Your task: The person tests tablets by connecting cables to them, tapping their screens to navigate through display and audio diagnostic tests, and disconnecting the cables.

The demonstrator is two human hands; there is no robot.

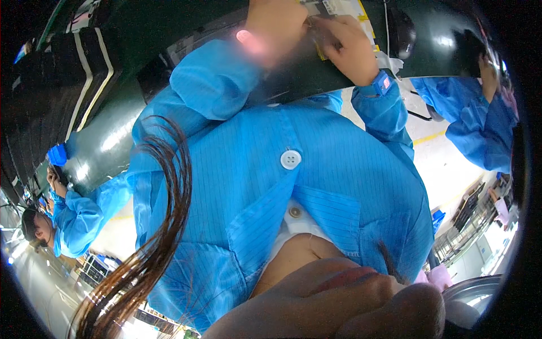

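My left hand [275, 28] is at the top edge over a dark green bench, blurred, with its fingers partly cut off. Close beside it, my right hand [351, 52] has its fingers curled and thumb drawn in. Its fingertips meet around something small and dark that I cannot make out, near my left fingers. Under and behind the right hand lies a flat pale piece with yellow edging [366, 18], partly hidden. A blue wristband [383, 83] sits on my right wrist.
Right of my hands are a white cable [387, 37], a rounded black object [402, 35] and a crumpled white scrap [389, 61]. Black ribbed material with pale stripes [84, 73] and a blue bin [57, 154] are at left. Blue-sleeved co-workers sit left [84, 217] and right [480, 133].
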